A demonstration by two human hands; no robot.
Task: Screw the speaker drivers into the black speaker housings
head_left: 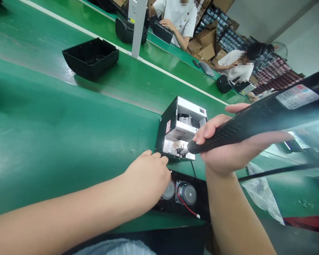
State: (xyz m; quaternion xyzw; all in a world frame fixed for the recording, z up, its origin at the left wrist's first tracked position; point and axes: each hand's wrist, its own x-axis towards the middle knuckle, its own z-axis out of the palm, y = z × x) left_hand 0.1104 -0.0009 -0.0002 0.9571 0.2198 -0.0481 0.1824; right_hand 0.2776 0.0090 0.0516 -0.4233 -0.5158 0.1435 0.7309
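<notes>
My right hand (225, 148) is wrapped around a black electric screwdriver (244, 124), which lies slantwise across the palm. Its tip reaches into the front of a small black and silver screw feeder (172, 131), by a brass-coloured part; exact contact is hard to make out. Fingers curled, my left hand (151, 177) is over the left end of a black speaker panel (200, 193), close to the feeder's lower front corner. What it grips, if anything, is hidden under it. The panel carries two round speakers (189, 194) and a red wire (186, 204) ending in a white plug.
An open black plastic housing (93, 62) sits up and left on the green bench (69, 141). A white post (139, 28) rises beyond. Clear plastic bags (263, 191) lie at right, near a dark cable (279, 171). Two people work across the bench with black speaker units (224, 84).
</notes>
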